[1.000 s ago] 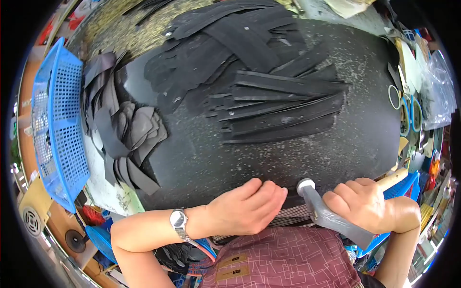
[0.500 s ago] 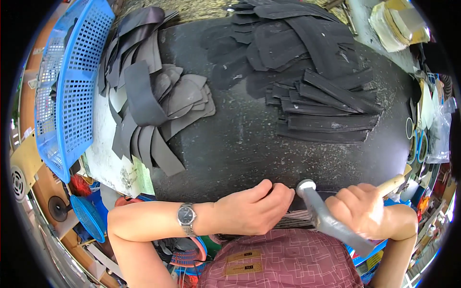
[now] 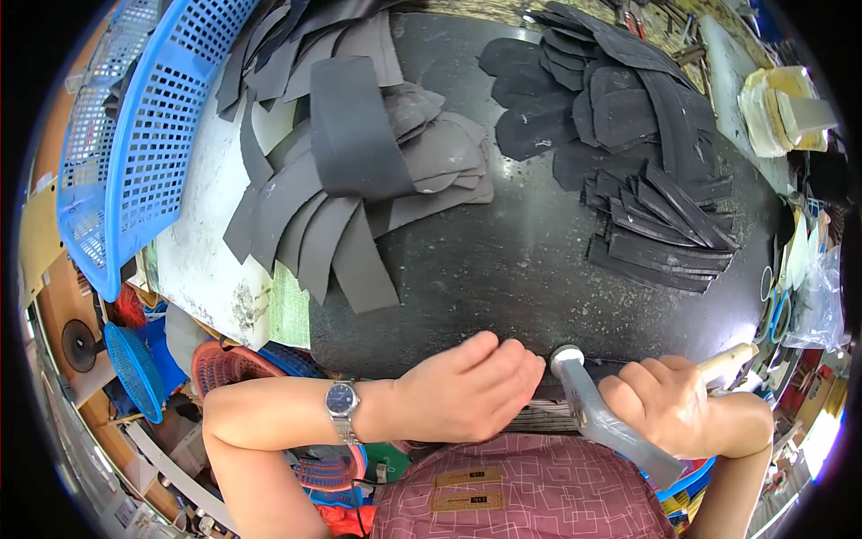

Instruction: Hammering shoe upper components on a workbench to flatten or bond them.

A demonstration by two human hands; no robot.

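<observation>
My right hand (image 3: 663, 404) is wrapped round the light wooden handle of a metal hammer (image 3: 588, 409). The hammer's round face lies by the front edge of the black work surface (image 3: 485, 278), just right of my left hand (image 3: 467, 388). The left fingers are curled and pressed together at that edge; what they pinch, if anything, is hidden. A dark strip shows at the edge under the hammer. Farther off, grey leather-like pieces (image 3: 359, 135) lie in an overlapping heap at left. Narrow black strips (image 3: 669, 238) are stacked at right, with wider black pieces (image 3: 620, 99) behind them.
At the far left a blue plastic basket (image 3: 166, 135) stands beside the work surface. A red basket (image 3: 220, 364) and a round blue basket (image 3: 135, 373) sit lower down at left. Scissors (image 3: 779, 319) hang at the right edge, near a pale, yellowish container (image 3: 783, 117).
The whole view has swung, so the heaped pieces and the basket appear farther right. Both hands stay near the front edge; the hammer remains low, almost in the same place.
</observation>
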